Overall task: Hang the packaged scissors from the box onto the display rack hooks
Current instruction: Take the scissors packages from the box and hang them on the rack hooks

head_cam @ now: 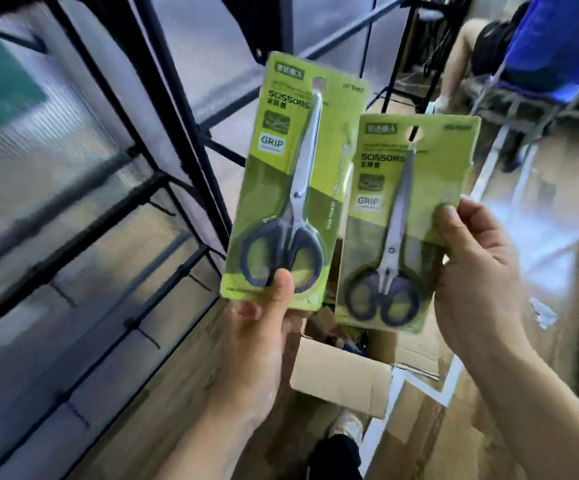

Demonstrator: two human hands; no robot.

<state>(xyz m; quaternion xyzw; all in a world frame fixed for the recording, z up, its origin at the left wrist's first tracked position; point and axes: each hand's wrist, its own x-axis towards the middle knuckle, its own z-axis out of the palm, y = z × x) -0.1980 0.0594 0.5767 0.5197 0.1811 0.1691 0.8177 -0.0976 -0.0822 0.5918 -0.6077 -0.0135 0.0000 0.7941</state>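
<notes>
From the head view, I am holding up two packs of scissors, one in each hand, above the open box [340,379] on the floor below.

My left hand [264,341] is pinching the left pack [295,178] at its bottom edge, thumb pressed on the front over the scissor handles, the other fingers hidden behind the card. My right hand [478,271] is gripping the right pack [399,216] along its right edge, thumb on the front, fingers closed behind it.

Both packs are standing nearly upright, long axis running up and down, blades pointing up and tilting slightly right. Each hang hole is at the top: the left pack's hole [319,82] is sitting higher and farther than the right pack's hole [416,134].

The rack [163,109], with its dark bars and short hooks [161,208], is lying to the left, blurred. The left pack is nearer to it, so I judge my left hand should be hanging first, carrying the hole leftward onto a hook tip.
</notes>
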